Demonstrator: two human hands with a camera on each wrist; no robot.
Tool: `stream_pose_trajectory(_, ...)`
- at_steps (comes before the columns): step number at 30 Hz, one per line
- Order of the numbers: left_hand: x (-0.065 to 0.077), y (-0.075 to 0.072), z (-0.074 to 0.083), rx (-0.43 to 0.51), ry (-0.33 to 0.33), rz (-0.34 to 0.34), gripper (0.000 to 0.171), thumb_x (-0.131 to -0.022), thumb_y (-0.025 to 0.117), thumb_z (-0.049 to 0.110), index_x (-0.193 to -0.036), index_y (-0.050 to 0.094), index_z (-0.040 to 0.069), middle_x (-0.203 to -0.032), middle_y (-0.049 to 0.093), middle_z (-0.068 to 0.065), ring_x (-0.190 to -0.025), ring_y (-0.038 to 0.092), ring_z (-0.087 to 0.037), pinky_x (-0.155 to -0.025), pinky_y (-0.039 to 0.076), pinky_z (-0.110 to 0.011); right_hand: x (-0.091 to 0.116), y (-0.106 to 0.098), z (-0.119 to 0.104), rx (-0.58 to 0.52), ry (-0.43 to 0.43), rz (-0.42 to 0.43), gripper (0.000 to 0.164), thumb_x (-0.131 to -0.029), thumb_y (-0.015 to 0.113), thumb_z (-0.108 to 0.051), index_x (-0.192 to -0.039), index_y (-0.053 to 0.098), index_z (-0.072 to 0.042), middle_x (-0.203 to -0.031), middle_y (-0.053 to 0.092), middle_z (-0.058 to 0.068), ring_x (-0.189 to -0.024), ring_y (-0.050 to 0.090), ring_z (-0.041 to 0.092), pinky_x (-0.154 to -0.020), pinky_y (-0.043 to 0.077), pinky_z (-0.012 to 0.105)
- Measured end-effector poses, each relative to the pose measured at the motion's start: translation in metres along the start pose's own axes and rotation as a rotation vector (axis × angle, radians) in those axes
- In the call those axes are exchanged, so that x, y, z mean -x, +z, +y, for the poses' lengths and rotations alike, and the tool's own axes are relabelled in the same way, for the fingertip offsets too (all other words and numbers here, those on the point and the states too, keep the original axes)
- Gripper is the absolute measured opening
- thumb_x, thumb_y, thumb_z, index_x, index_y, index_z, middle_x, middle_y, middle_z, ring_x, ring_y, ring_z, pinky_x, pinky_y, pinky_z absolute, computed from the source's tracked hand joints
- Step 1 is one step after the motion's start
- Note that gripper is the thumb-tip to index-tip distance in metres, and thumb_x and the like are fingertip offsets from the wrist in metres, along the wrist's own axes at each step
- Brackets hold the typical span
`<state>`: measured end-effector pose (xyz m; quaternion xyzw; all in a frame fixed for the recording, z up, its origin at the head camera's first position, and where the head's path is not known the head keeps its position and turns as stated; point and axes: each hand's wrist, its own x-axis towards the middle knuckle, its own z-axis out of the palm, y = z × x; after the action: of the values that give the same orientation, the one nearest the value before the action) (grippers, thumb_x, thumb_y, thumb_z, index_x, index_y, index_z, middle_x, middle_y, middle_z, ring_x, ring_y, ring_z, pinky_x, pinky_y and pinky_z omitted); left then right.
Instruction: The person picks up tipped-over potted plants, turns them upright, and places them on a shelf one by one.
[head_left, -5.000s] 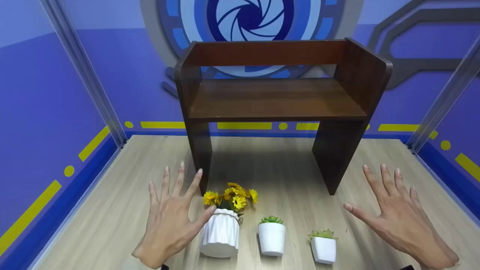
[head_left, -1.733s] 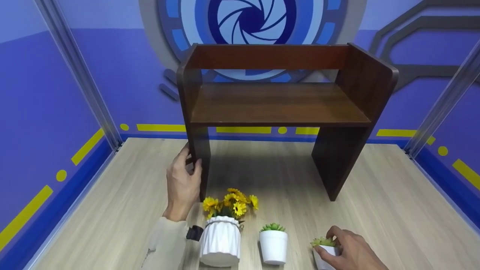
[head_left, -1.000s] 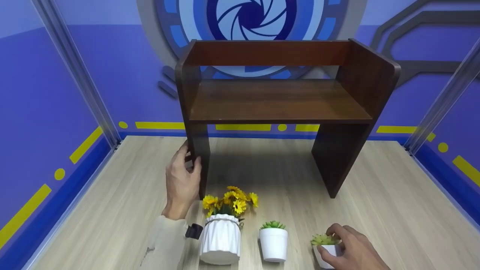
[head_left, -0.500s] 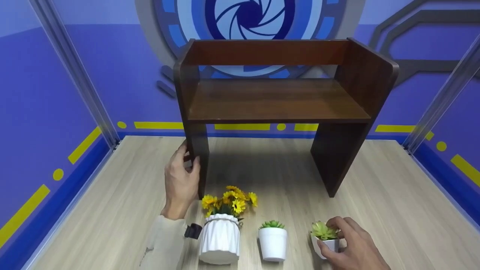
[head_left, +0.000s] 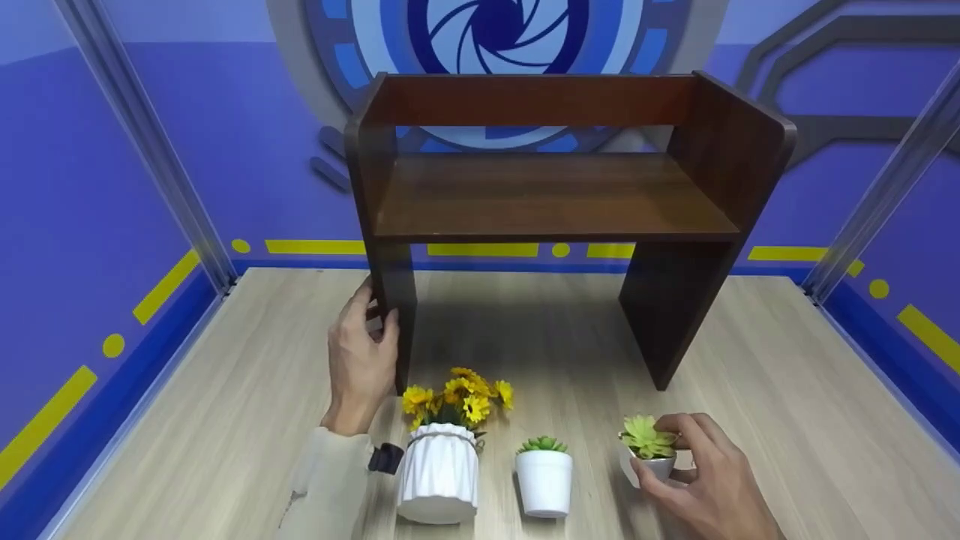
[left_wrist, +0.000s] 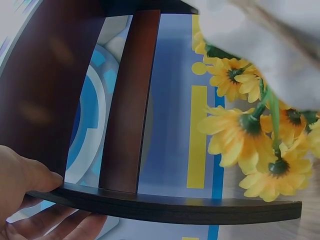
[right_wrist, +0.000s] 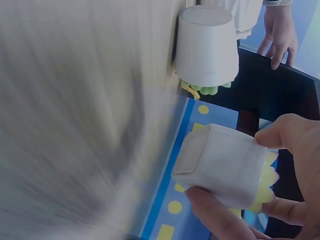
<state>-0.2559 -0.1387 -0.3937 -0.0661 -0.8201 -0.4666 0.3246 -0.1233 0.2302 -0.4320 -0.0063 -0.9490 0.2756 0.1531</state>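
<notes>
My left hand [head_left: 363, 356] grips the left side panel of a dark brown wooden shelf [head_left: 555, 195]. In the left wrist view its thumb [left_wrist: 42, 175] lies on one face of the panel, with the fingers on the other. My right hand [head_left: 716, 476] holds a small potted succulent [head_left: 649, 450], its pot white and squarish, tipped with the leaves toward the shelf. The right wrist view shows the pot [right_wrist: 225, 165] pinched between thumb and fingers, above the tabletop.
A white pleated vase with yellow flowers [head_left: 439, 476] lies in front of the shelf's left leg. Beside it lies a second white potted succulent [head_left: 544, 480]. The wooden tabletop [head_left: 187, 420] is bounded by blue printed walls [head_left: 67, 187].
Both hands, first spread open above the table, have come to the shelf and the small succulent. Lately the right hand has lifted and tilted that succulent; the left hand stays on the panel.
</notes>
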Motion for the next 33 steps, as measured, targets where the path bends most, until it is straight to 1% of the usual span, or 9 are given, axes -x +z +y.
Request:
stream_pose_trajectory(6, 0.002, -0.002, -0.001, -0.002, 0.011, 0.01, 0.051, -0.096, 0.067, 0.007, -0.145, 0.054, 0.005, -0.13, 0.066, -0.02, -0.105, 0.073, -0.036, -0.078, 0.064, -0.046, -0.004, -0.006, -0.004, -0.027, 0.006, 0.035, 0.045, -0.075, 0.09, -0.028, -0.11, 0.065, -0.012, -0.108, 0.062, 0.006, -0.095, 0.067, 0.023, -0.062, 0.063, 0.031)
stream_pose_trajectory(12, 0.001, -0.001, -0.001, 0.008, 0.031, 0.011, 0.05, -0.097, 0.067, 0.006, -0.145, 0.054, 0.005, -0.129, 0.066, -0.021, -0.106, 0.072, -0.036, -0.08, 0.064, -0.045, -0.01, -0.016, -0.006, -0.044, 0.026, 0.056, 0.047, -0.078, 0.088, -0.029, -0.112, 0.063, -0.009, -0.112, 0.062, 0.011, -0.097, 0.068, 0.028, -0.061, 0.064, 0.032)
stream_pose_trajectory(15, 0.001, 0.0, -0.001, 0.012, 0.04, 0.015, 0.05, -0.097, 0.066, 0.006, -0.145, 0.054, 0.004, -0.128, 0.066, -0.021, -0.106, 0.072, -0.037, -0.08, 0.064, -0.046, -0.013, -0.021, -0.007, -0.05, 0.004, 0.095, 0.045, -0.078, 0.088, -0.026, -0.111, 0.063, -0.008, -0.111, 0.062, 0.012, -0.095, 0.07, 0.031, -0.059, 0.063, 0.031)
stream_pose_trajectory(18, 0.0, 0.002, -0.002, 0.009, 0.043, 0.014, 0.049, -0.097, 0.066, 0.006, -0.145, 0.054, 0.004, -0.128, 0.066, -0.022, -0.106, 0.072, -0.037, -0.081, 0.064, -0.046, -0.016, -0.025, -0.009, -0.055, -0.036, 0.152, 0.043, -0.076, 0.089, -0.021, -0.109, 0.064, -0.007, -0.109, 0.062, 0.012, -0.094, 0.07, 0.032, -0.058, 0.063, 0.031)
stream_pose_trajectory(25, -0.001, 0.004, -0.002, 0.017, 0.054, 0.021, 0.048, -0.097, 0.066, 0.005, -0.144, 0.055, 0.003, -0.126, 0.067, -0.022, -0.105, 0.072, -0.036, -0.079, 0.064, -0.045, -0.024, -0.037, -0.015, -0.081, -0.088, 0.211, 0.042, -0.077, 0.088, -0.019, -0.11, 0.065, -0.007, -0.107, 0.062, 0.009, -0.095, 0.07, 0.033, -0.06, 0.063, 0.032)
stream_pose_trajectory(26, -0.001, 0.004, -0.003, 0.019, 0.052, 0.02, 0.048, -0.097, 0.066, 0.005, -0.144, 0.055, 0.003, -0.127, 0.067, -0.022, -0.105, 0.073, -0.036, -0.079, 0.064, -0.045, -0.025, -0.039, -0.017, -0.081, -0.093, 0.219, 0.042, -0.077, 0.088, -0.019, -0.109, 0.065, -0.007, -0.107, 0.062, 0.009, -0.094, 0.07, 0.032, -0.06, 0.063, 0.031)
stream_pose_trajectory(28, 0.0, 0.004, -0.003, 0.015, 0.045, 0.02, 0.048, -0.097, 0.066, 0.005, -0.143, 0.055, 0.002, -0.126, 0.067, -0.022, -0.104, 0.073, -0.036, -0.08, 0.064, -0.045, -0.028, -0.042, -0.018, -0.087, -0.107, 0.233, 0.042, -0.077, 0.088, -0.019, -0.11, 0.066, -0.007, -0.106, 0.063, 0.008, -0.094, 0.07, 0.03, -0.061, 0.062, 0.025)
stream_pose_trajectory(31, 0.001, 0.002, -0.002, 0.002, 0.033, 0.02, 0.048, -0.097, 0.067, 0.006, -0.143, 0.055, 0.002, -0.125, 0.067, -0.023, -0.105, 0.073, -0.035, -0.081, 0.064, -0.044, -0.033, -0.045, -0.021, -0.088, -0.131, 0.249, 0.041, -0.077, 0.088, -0.018, -0.11, 0.066, -0.006, -0.106, 0.063, 0.007, -0.094, 0.068, 0.027, -0.062, 0.058, 0.014)
stream_pose_trajectory(33, 0.002, 0.001, -0.002, -0.002, 0.028, 0.018, 0.048, -0.097, 0.066, 0.006, -0.143, 0.055, 0.002, -0.125, 0.067, -0.023, -0.104, 0.073, -0.036, -0.082, 0.064, -0.045, -0.036, -0.048, -0.022, -0.099, -0.148, 0.255, 0.042, -0.076, 0.089, -0.017, -0.11, 0.066, -0.006, -0.105, 0.063, 0.006, -0.094, 0.067, 0.025, -0.062, 0.055, 0.01)
